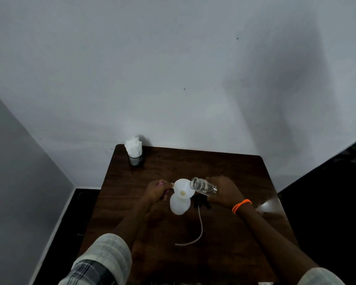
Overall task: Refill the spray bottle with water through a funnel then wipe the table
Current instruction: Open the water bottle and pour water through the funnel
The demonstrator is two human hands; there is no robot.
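Note:
A white spray bottle (178,205) stands uncapped near the middle of the dark wooden table (230,173). A white funnel (183,188) sits in its neck. My left hand (157,191) pinches the funnel's left rim. My right hand (224,191) holds a clear glass jar (202,186) tipped on its side, its mouth over the funnel's right edge. The black spray head (201,201) lies on the table just right of the bottle, partly under my right hand, and its pale dip tube (199,227) curves toward me.
A black mesh holder with white tissues (134,151) stands at the table's far left corner, close to the white wall. An orange band (241,205) circles my right wrist. Dark floor drops away on both sides of the table.

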